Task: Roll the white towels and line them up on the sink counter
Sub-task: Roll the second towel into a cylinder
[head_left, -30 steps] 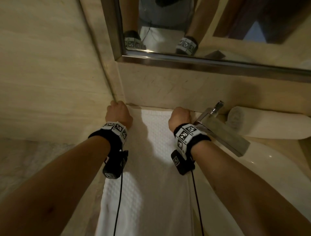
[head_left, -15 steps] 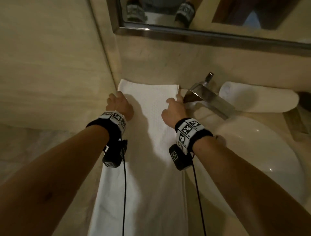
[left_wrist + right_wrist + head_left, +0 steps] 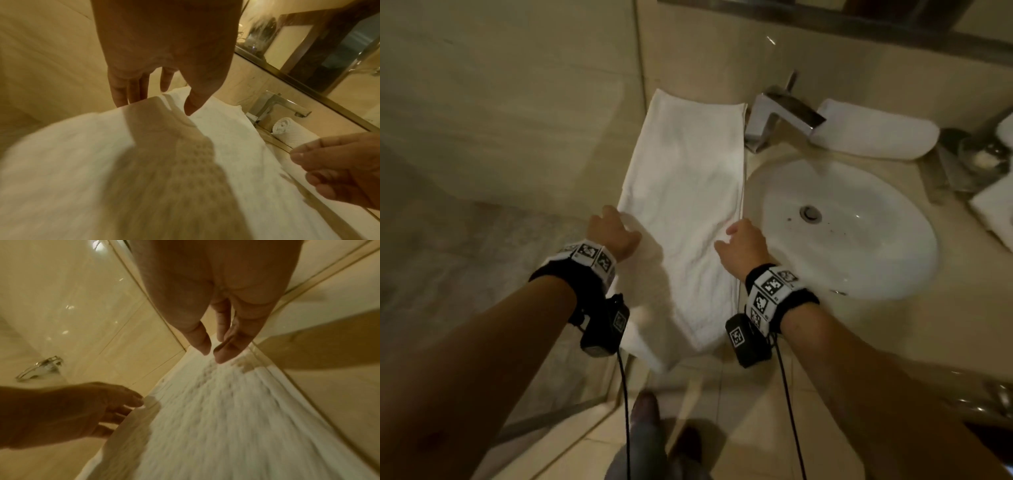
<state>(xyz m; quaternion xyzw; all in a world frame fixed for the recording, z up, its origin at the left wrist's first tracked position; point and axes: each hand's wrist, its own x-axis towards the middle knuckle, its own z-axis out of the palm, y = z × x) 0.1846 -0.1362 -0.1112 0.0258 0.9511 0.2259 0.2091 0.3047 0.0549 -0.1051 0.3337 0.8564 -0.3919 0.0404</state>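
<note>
A long white towel [image 3: 688,192] lies flat on the counter left of the sink, running from the back wall to the front edge, where its near end hangs over. My left hand [image 3: 619,224] is at the towel's left edge about halfway along, fingers straight and spread. My right hand [image 3: 736,240] is at the right edge opposite it, fingers loosely bent, holding nothing. In the left wrist view my left fingertips [image 3: 121,102] reach the towel's edge; whether they press it is unclear. A rolled white towel [image 3: 876,133] lies behind the basin, right of the faucet.
The chrome faucet [image 3: 780,116] stands between the flat towel and the rolled one. The white oval basin [image 3: 859,260] fills the counter's middle. A glass dish [image 3: 983,157] and another white cloth [image 3: 996,212] sit at the far right. A wall bounds the counter on the left.
Both hands have drawn back from the towel's far end by the wall to its middle. They gripped the far end a second ago and now are open. The head view has tilted down.
</note>
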